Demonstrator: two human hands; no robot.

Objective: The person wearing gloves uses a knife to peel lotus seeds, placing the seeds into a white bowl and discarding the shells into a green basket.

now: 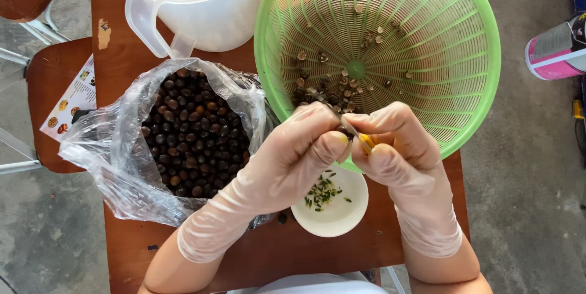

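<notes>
Seed point(347, 129), small and dark, sits pinched between the fingertips of both gloved hands, just over the near rim of the green basket point(482, 80). Left hand point(299, 147) is curled, thumb and fingers closed on the seed from the left side. Right hand point(390, 147) is also curled, closed around a small tool with a yellow handle point(366, 142) whose tip meets the seed; how much of the seed the right fingers themselves grip I cannot tell. Both hands touch each other at the fingertips

Directly beneath the hands stands a small white bowl point(342, 221) with thin green slivers in it. Left of the left hand lies an open clear plastic bag point(104, 153) full of dark brown seeds. Beyond the hands, the basket holds scattered brown husk bits point(342, 80) near its middle. Beyond the bag, up and left of the hands, stands a white plastic jug point(220, 19) with pale peeled kernels inside. All of these rest on a brown wooden tabletop point(122, 56). Far right of the right hand, off the tabletop, a pink and white can point(552, 56) stands on the concrete floor
</notes>
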